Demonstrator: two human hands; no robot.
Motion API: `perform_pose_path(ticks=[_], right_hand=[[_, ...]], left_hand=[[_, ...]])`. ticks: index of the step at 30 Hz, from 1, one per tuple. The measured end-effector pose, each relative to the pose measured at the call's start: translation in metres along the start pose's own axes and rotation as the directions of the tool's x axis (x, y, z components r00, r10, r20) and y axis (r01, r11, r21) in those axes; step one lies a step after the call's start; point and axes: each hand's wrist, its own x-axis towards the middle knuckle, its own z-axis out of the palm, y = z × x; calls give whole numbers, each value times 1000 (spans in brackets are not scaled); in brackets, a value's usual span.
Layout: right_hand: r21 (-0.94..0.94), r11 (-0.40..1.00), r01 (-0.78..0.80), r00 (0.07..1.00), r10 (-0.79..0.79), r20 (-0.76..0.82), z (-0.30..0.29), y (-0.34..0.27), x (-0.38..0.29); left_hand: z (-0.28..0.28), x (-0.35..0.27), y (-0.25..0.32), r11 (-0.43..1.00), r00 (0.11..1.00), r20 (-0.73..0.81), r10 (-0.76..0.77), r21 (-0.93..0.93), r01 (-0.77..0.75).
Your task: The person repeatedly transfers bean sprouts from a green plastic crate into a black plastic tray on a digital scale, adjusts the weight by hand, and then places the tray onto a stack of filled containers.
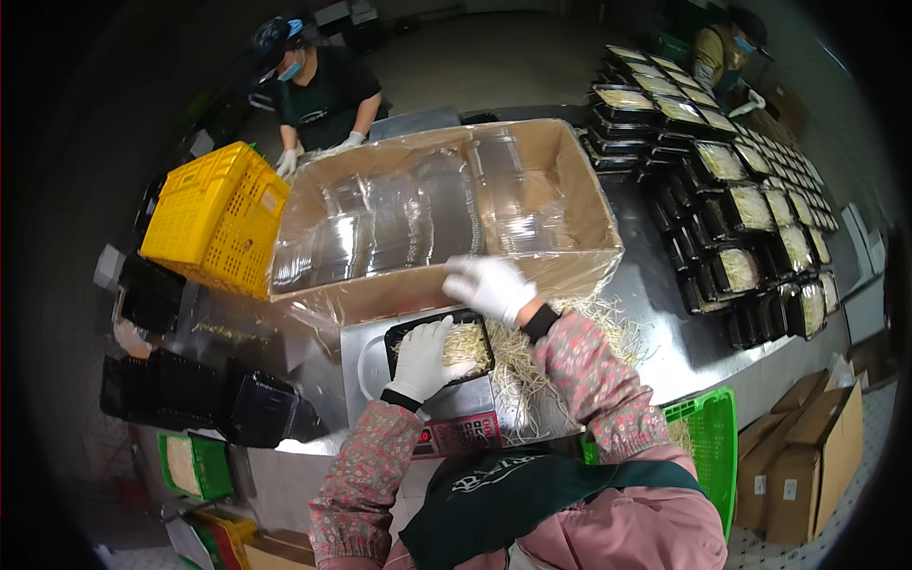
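Observation:
My left hand (425, 360), in a white glove, lies palm down over a black plastic tray (390, 340) of bean sprouts (467, 345). Its thumb points right across the sprouts, and its palm hides part of them. Under the tray is a digital scale (463, 433) with a red keypad panel. My gloved right hand (491, 285), slightly blurred, hovers at the front wall of a plastic-lined cardboard box (399, 293). Nothing shows in its fingers. Stacked clear plastic lids (449, 206) fill much of that box. Loose sprouts (524, 377) are heaped right of the scale.
Black trays (185, 392) are stacked at left, near a yellow crate (214, 214). Filled, lidded trays (741, 206) stand in piles at right. A green basket (712, 449) sits below the table's right edge. Two co-workers (320, 92) (727, 57) stand beyond.

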Motion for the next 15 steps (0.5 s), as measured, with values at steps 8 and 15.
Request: perform_pose_path(ticks=[8, 15], right_hand=[[-533, 690, -490, 854, 502, -135, -30, 157, 83], [-458, 865, -205, 943, 49, -328, -64, 142, 71]], left_hand=[[-54, -23, 15, 934, 915, -355, -190, -354, 57], [-100, -78, -13, 547, 658, -371, -655, -834, 75]])
